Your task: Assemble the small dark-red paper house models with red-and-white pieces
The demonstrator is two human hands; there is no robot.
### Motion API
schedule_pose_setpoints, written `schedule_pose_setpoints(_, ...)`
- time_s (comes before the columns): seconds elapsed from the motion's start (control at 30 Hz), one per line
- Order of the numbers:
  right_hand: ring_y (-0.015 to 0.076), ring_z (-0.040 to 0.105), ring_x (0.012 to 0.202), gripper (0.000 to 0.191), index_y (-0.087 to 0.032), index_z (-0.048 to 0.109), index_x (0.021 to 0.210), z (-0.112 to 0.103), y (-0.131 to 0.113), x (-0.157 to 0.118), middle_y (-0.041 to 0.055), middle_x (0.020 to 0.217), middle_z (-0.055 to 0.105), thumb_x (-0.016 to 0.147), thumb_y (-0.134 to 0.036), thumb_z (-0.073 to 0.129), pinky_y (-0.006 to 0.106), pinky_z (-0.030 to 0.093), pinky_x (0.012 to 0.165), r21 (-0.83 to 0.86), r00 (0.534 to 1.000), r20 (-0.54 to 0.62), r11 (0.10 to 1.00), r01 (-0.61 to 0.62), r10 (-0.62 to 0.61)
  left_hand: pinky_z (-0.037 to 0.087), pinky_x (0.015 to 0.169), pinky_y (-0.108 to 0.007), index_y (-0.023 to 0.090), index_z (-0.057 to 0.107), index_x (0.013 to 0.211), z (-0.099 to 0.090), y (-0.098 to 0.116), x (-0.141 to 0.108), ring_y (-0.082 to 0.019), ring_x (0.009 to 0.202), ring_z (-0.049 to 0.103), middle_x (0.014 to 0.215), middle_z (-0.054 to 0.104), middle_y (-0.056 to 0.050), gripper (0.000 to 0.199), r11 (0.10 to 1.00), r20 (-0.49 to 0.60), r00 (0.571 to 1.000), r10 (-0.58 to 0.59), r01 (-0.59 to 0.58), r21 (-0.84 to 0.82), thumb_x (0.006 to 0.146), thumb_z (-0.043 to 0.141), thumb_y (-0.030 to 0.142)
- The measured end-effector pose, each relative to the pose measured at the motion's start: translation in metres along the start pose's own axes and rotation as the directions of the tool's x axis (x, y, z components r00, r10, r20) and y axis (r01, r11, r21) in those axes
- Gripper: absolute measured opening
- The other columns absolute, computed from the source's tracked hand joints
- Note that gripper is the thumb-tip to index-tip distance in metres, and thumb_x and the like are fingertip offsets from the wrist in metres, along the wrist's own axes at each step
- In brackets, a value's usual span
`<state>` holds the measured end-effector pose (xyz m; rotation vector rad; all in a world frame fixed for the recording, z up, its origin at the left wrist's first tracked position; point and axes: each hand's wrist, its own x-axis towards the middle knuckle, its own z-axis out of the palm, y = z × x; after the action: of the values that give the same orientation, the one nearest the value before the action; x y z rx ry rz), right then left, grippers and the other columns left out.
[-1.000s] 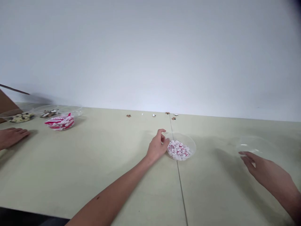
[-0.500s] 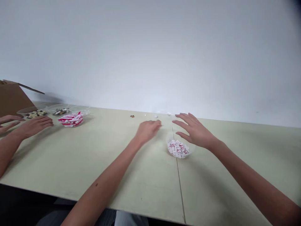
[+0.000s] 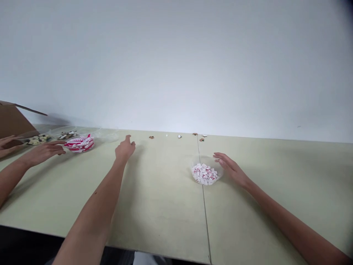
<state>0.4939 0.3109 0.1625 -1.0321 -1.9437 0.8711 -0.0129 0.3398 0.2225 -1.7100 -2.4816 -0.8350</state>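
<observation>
My left hand (image 3: 125,149) is above the table left of centre, its index finger stretched forward and thumb held apart. Nothing shows in its grasp. Just left of it lies a clear plastic container (image 3: 109,137), hard to make out. My right hand (image 3: 231,169) is at the right rim of a clear bowl (image 3: 195,162), fingers extended and lying by the rim; I cannot tell whether they touch it. White puzzle pieces (image 3: 204,174) with pink-red marks fill the bowl's bottom. Toward the wall lie several loose puzzle pieces, among them a brown one (image 3: 151,137) and a white one (image 3: 179,136).
At the left, another person's hands (image 3: 45,152) are by a pink-and-white striped bundle (image 3: 79,143) and clear bowls of puzzle pieces (image 3: 38,139). A cardboard box (image 3: 15,119) stands behind. A seam (image 3: 205,213) crosses the table; the wall (image 3: 176,73) borders its back.
My left hand has swung left, away from the back middle. The right hand has lowered to the bowl's rim. A clear item at the back is gone from there, uncovering more loose pieces.
</observation>
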Motion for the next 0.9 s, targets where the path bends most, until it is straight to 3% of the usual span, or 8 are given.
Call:
schedule_pose_setpoints(0.2,0.0265,0.067,0.115,0.055,-0.027,0.050,0.139,0.013,-0.004,-0.007,0.0117,0.132,0.067,0.099,-0.064,0.041,0.049,0.048,0.106,0.160,0.998,0.007,0.985,-0.068,0.068,0.047,0.084,-0.035,0.025,0.061,0.121,0.049,0.053,-0.038,-0.025,0.094,0.066,0.103,0.073,-0.007,0.030,0.983,0.006,0.984,0.179,-0.178,-0.039,0.097,0.046,0.036)
schedule_pose_setpoints(0.3,0.0263,0.068,0.115,0.056,-0.028,0.048,0.139,0.014,-0.010,-0.012,0.0116,0.131,0.067,0.098,-0.065,0.044,0.050,0.047,0.107,0.196,0.992,-0.043,0.975,-0.109,0.119,0.047,0.082,-0.030,0.024,0.067,0.102,0.058,0.095,-0.064,-0.021,0.089,0.066,0.097,0.073,-0.005,0.026,0.917,-0.011,0.939,0.343,-0.338,-0.213,0.097,0.046,0.037)
schedule_pose_setpoints(0.4,0.0262,0.066,0.117,0.056,-0.029,0.047,0.139,0.020,-0.016,-0.013,0.0116,0.131,0.067,0.096,-0.065,0.048,0.050,0.046,0.108,0.221,0.982,-0.087,0.964,-0.147,0.169,0.049,0.081,-0.029,0.022,0.068,0.102,0.059,0.140,-0.096,-0.019,0.091,0.067,0.100,0.073,-0.005,0.031,0.756,-0.025,0.876,0.482,-0.430,-0.493,0.099,0.043,0.041)
schedule_pose_setpoints(0.47,0.0261,0.066,0.117,0.056,-0.029,0.048,0.139,0.025,-0.021,-0.012,0.0116,0.130,0.067,0.096,-0.064,0.050,0.049,0.048,0.106,0.247,0.978,-0.097,0.956,-0.157,0.185,0.050,0.087,-0.031,0.022,0.069,0.105,0.060,0.166,-0.118,-0.021,0.098,0.067,0.106,0.073,-0.006,0.031,0.644,0.020,0.794,0.608,-0.478,-0.597,0.098,0.047,0.042)
schedule_pose_setpoints(0.53,0.0260,0.066,0.118,0.056,-0.029,0.049,0.140,0.030,-0.027,-0.012,0.0113,0.131,0.067,0.096,-0.063,0.050,0.047,0.050,0.104,0.274,0.980,-0.099,0.951,-0.142,0.175,0.048,0.098,-0.035,0.023,0.071,0.108,0.059,0.182,-0.137,-0.023,0.107,0.065,0.111,0.073,-0.007,0.031,0.559,0.098,0.666,0.740,-0.526,-0.641,0.097,0.049,0.042)
schedule_pose_setpoints(0.63,0.0263,0.063,0.122,0.053,-0.029,0.053,0.140,0.034,-0.037,-0.015,0.0097,0.134,0.066,0.098,-0.061,0.048,0.045,0.051,0.102,0.257,0.980,-0.144,0.962,-0.096,0.136,0.042,0.109,-0.041,0.026,0.072,0.116,0.053,0.189,-0.152,-0.025,0.118,0.061,0.119,0.072,-0.008,0.034,0.512,0.220,0.505,0.834,-0.561,-0.651,0.099,0.044,0.038)
schedule_pose_setpoints(0.73,0.0263,0.061,0.123,0.047,-0.028,0.060,0.133,0.036,-0.045,-0.019,0.0071,0.135,0.064,0.100,-0.059,0.046,0.042,0.051,0.102,0.188,0.979,-0.183,0.981,-0.050,0.085,0.038,0.113,-0.044,0.033,0.070,0.122,0.042,0.186,-0.154,-0.026,0.128,0.055,0.129,0.069,-0.004,0.033,0.515,0.296,0.430,0.853,-0.600,-0.612,0.096,0.051,0.035)
schedule_pose_setpoints(0.9,0.0258,0.063,0.118,0.045,-0.026,0.062,0.128,0.039,-0.045,-0.020,0.0062,0.130,0.067,0.102,-0.056,0.042,0.041,0.052,0.099,0.127,0.979,-0.195,0.991,-0.034,0.059,0.044,0.102,-0.041,0.038,0.070,0.122,0.034,0.182,-0.152,-0.028,0.120,0.057,0.129,0.068,-0.002,0.032,0.529,0.361,0.387,0.848,-0.609,-0.590,0.091,0.060,0.035)
